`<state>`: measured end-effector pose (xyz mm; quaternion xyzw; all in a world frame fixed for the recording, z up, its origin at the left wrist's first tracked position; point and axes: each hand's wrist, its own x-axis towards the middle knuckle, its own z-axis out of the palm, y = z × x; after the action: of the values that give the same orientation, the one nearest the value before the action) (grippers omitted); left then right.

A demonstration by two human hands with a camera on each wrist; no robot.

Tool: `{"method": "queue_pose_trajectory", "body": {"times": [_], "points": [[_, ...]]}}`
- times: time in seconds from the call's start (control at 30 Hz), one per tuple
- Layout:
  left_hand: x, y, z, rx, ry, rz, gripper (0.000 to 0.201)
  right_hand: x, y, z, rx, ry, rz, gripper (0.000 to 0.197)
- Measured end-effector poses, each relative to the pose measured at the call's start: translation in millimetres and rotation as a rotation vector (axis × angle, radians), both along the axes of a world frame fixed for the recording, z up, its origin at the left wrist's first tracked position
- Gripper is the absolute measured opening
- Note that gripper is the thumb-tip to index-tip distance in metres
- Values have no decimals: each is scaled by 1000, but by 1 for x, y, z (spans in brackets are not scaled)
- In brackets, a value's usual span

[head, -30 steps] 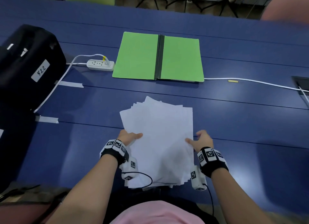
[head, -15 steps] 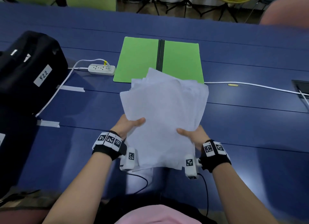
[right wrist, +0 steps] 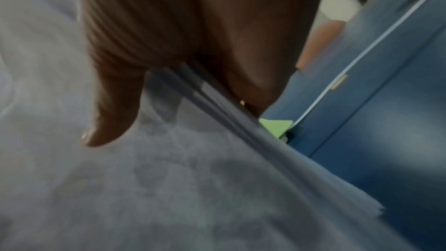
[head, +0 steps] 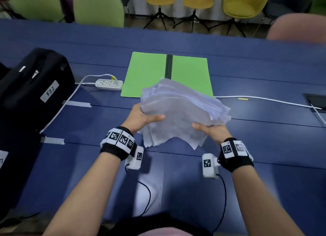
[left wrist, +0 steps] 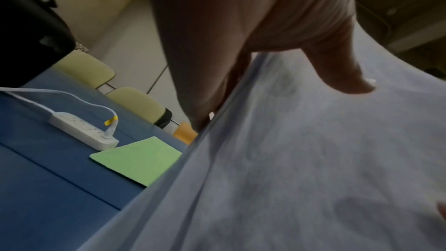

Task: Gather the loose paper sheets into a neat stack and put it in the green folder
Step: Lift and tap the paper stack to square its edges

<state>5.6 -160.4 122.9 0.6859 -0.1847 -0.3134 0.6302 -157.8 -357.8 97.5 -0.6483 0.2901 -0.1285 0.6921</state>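
- At the left of the head view sit a black bag [head: 33, 80] and, right of it, a white power strip [head: 109, 84], both on the blue table [head: 264, 139]; neither is in the way of the work.
- The left hand [head: 141, 117] pinches the left edge of the paper sheets [head: 180, 116], thumb on top and fingers under, as its wrist view confirms.
- The sheets are in the middle of the frame, lifted off the table and fanned, their corners uneven at the upper right and lower edges.
- The right hand [head: 210, 130] pinches the right edge the same way, thumb lying across the top sheet.
- The green folder [head: 146, 73] lies open in the upper middle, just beyond the sheets and partly covered by them.
- To square the bundle well, I would loosen both pinches slightly, stand the sheets on one edge and tap them on the table, then turn them and tap a second edge.
- Too tight a hold would likely keep the fan locked; too loose risks sheets slipping out.
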Motion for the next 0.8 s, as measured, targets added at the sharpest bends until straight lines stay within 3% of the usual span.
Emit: {"method": "queue_pose_trajectory", "body": {"times": [0.2, 0.37, 0.43, 0.53, 0.67, 0.8], "points": [[-9, -24, 9, -123, 34, 255, 60, 11, 5, 11, 9, -180, -177, 34], [-28, -42, 28, -223, -27, 404, 40, 23, 12, 32, -47, -260, -331, 24], [-27, -40, 33, -253, -86, 447, 36, 19, 6, 40, -148, -311, -289, 26], [-30, -33, 23, -220, -110, 521, 39, 13, 5, 36, -245, -204, -163, 17], [-36, -34, 13, -171, -83, 624, 49, 8, 11, 33, -219, -244, -141, 71], [-37, -45, 24, -133, -79, 680, 42, 11, 12, 33, -108, -284, -271, 66]]}}
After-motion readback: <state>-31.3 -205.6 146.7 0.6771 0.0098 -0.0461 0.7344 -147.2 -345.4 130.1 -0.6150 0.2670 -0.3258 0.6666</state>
